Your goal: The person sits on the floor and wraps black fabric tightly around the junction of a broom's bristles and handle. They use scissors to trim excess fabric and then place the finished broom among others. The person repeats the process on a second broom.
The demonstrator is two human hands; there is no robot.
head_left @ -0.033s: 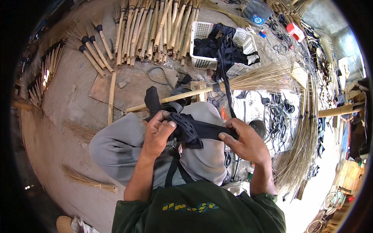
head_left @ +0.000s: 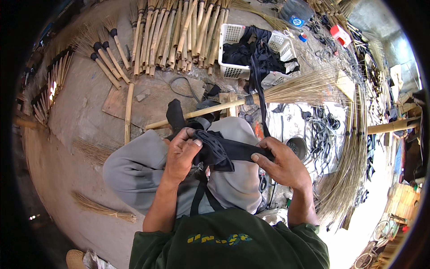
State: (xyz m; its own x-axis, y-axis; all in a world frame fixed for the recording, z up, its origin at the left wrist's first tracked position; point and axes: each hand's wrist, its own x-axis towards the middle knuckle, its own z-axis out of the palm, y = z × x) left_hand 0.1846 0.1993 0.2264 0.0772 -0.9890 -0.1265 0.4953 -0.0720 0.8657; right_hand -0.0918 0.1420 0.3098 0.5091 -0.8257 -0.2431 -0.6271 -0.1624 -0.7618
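Over my lap, a black fabric strip [head_left: 246,151] stretches between both hands. My left hand [head_left: 182,152] is closed on its bunched, folded end, thumb on top. Farther right, my right hand [head_left: 283,163] pinches the strip between thumb and fingers. From there a narrow length of black cloth runs up to the white plastic basket [head_left: 234,71], which holds a heap of black cloth strips [head_left: 237,54]. Beyond my knees lies a broom [head_left: 210,110], its bamboo handle pointing left and its bristles fanning out to the right.
Many bamboo-handled brooms [head_left: 179,40] are piled at the back. Several more lie at the far left [head_left: 107,62]. On the right are a bristle bundle [head_left: 342,166], a metal bowl [head_left: 296,147] and tangled black strips [head_left: 324,134]. A loose bamboo stick [head_left: 129,112] lies left of the broom.
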